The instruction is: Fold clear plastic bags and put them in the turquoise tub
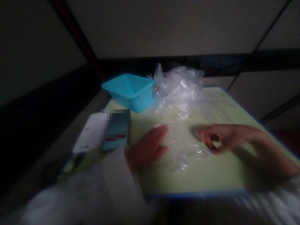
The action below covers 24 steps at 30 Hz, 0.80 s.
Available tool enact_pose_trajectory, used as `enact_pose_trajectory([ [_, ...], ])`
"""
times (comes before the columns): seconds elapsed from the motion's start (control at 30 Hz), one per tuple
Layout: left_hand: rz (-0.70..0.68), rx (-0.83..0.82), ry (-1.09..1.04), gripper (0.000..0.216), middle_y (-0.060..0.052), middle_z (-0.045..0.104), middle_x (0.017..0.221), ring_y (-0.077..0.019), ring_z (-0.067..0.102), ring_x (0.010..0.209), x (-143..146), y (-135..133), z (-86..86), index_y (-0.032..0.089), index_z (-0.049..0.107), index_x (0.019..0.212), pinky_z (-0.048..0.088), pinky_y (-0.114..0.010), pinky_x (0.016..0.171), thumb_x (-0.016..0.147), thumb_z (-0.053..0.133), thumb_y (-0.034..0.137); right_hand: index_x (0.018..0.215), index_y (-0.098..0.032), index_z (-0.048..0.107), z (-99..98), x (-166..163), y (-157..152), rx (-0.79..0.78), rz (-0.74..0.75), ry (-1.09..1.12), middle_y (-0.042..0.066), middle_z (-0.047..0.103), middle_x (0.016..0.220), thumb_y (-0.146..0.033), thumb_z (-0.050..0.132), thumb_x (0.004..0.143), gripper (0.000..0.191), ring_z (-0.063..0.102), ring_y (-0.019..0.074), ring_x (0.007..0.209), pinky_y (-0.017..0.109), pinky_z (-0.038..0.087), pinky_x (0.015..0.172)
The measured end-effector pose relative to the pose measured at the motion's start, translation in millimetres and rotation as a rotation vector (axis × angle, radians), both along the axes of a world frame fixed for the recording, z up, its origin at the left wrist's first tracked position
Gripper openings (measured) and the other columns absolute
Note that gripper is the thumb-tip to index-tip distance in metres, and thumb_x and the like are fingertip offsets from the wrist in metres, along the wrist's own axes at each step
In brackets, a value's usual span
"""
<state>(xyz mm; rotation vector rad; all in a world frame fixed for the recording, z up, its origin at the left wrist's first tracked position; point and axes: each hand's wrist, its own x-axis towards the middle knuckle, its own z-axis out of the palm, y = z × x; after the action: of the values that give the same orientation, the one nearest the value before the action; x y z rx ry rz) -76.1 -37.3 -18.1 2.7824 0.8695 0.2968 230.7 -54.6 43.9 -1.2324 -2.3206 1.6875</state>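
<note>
Two bare hands work over clear, flat plastic (178, 145), which lies on the tabletop (187, 181) between them. The left hand (148, 150) is spread, fingers straight and thumb apart, over the plastic's left edge; it appears to grip nothing. The right hand (226, 134) curls into a ring, thumb toward fingertips, at the plastic's right side. Blur hides whether any film is pinched there. If the left hand is not pressing firmly, a pull from the right could slide or wrinkle the thin film; a hard pinch might tear it.

Just beyond, a crumpled heap of clear plastic (180, 87) stands near the far edge. A tug could drag it if the layers are joined, which is unclear. Beside it sits a turquoise bin (142, 97). Nearer the left sleeve (117, 181), a dark flat object (117, 128) and a white sheet (90, 134) could be knocked by a careless elbow.
</note>
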Motion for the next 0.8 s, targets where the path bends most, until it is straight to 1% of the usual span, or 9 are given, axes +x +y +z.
enact_pose_trajectory([
  [0.17, -0.017, 0.005, -0.021, 0.057, -0.015, 0.023, 0.152, -0.0234, 0.018, 0.141, -1, 1, -3.1, 0.014, 0.017, 0.144, 0.022, -0.045, 0.115, 0.096, 0.036, 0.039, 0.079, -0.017, 0.052, 12.8, 0, -3, 0.151, -0.002, 0.028, 0.000, 0.057, 0.077, -0.017, 0.064, 0.071, 0.014, 0.054, 0.0132, 0.069, 0.025, 0.043, 0.060],
  [0.2, -0.013, 0.003, -0.023, 0.057, -0.015, 0.024, 0.152, -0.0232, 0.018, 0.141, -1, 1, -3.0, 0.014, 0.017, 0.144, 0.022, -0.045, 0.115, 0.096, 0.036, 0.039, 0.079, -0.018, 0.051, 14.9, 1, -4, 0.140, -0.007, 0.041, 0.000, 0.056, 0.076, -0.018, 0.063, 0.072, 0.014, 0.054, 0.0128, 0.067, 0.024, 0.043, 0.058],
  [0.33, 0.003, -0.008, -0.010, 0.057, -0.016, 0.026, 0.151, -0.0231, 0.020, 0.141, 1, 0, 0.7, 0.011, 0.022, 0.143, 0.023, -0.044, 0.115, 0.095, 0.037, 0.038, 0.086, -0.020, 0.044, 16.1, 9, -7, -0.027, -0.067, 0.031, -0.002, 0.052, 0.076, -0.027, 0.057, 0.079, 0.016, 0.051, 0.0092, 0.051, 0.023, 0.043, 0.044],
  [0.37, 0.007, -0.010, -0.002, 0.057, -0.017, 0.026, 0.150, -0.0233, 0.021, 0.141, 1, 0, 2.1, 0.010, 0.023, 0.142, 0.023, -0.043, 0.115, 0.095, 0.037, 0.037, 0.087, -0.020, 0.043, 14.8, 11, -6, -0.022, -0.099, 0.004, -0.002, 0.051, 0.077, -0.028, 0.055, 0.082, 0.015, 0.049, 0.0082, 0.047, 0.022, 0.041, 0.041],
  [0.43, 0.014, -0.007, 0.019, 0.057, -0.018, 0.026, 0.150, -0.0238, 0.020, 0.141, 2, -2, 4.7, 0.007, 0.026, 0.142, 0.022, -0.042, 0.115, 0.094, 0.037, 0.036, 0.088, -0.020, 0.045, 11.2, 11, -3, 0.120, -0.189, -0.017, -0.003, 0.049, 0.075, -0.031, 0.053, 0.084, 0.014, 0.047, 0.0080, 0.047, 0.021, 0.038, 0.039],
  [0.53, 0.019, 0.002, 0.031, 0.057, -0.018, 0.026, 0.150, -0.0240, 0.021, 0.141, 3, -3, 7.5, 0.005, 0.028, 0.141, 0.022, -0.040, 0.116, 0.094, 0.037, 0.035, 0.085, -0.020, 0.048, 3.5, 2, 5, 0.467, -0.292, 0.026, -0.001, 0.052, 0.075, -0.034, 0.060, 0.080, 0.019, 0.050, 0.0115, 0.059, 0.023, 0.040, 0.049],
  [0.63, 0.022, 0.003, 0.019, 0.057, -0.016, 0.028, 0.150, -0.0237, 0.023, 0.140, 3, -4, 9.0, 0.008, 0.028, 0.142, 0.023, -0.040, 0.115, 0.093, 0.038, 0.036, 0.090, -0.020, 0.051, -6.4, -12, 10, 0.694, -0.236, -0.039, 0.001, 0.057, 0.084, -0.031, 0.066, 0.072, 0.025, 0.053, 0.0152, 0.071, 0.027, 0.042, 0.061],
  [0.7, 0.024, 0.001, 0.009, 0.057, -0.014, 0.029, 0.150, -0.0235, 0.023, 0.140, 3, -4, 8.7, 0.012, 0.028, 0.143, 0.024, -0.041, 0.115, 0.093, 0.038, 0.036, 0.092, -0.020, 0.052, -13.0, -19, 11, 0.752, -0.173, -0.128, 0.002, 0.059, 0.087, -0.026, 0.065, 0.070, 0.027, 0.054, 0.0167, 0.073, 0.028, 0.042, 0.064],
  [0.8, 0.014, 0.008, -0.003, 0.057, -0.015, 0.028, 0.150, -0.0239, 0.023, 0.140, 2, -3, 5.3, 0.011, 0.026, 0.143, 0.025, -0.043, 0.114, 0.093, 0.039, 0.036, 0.089, -0.020, 0.050, -19.6, -25, 12, 0.728, -0.141, -0.169, 0.002, 0.060, 0.080, -0.019, 0.057, 0.072, 0.019, 0.054, 0.0154, 0.065, 0.027, 0.039, 0.058],
])
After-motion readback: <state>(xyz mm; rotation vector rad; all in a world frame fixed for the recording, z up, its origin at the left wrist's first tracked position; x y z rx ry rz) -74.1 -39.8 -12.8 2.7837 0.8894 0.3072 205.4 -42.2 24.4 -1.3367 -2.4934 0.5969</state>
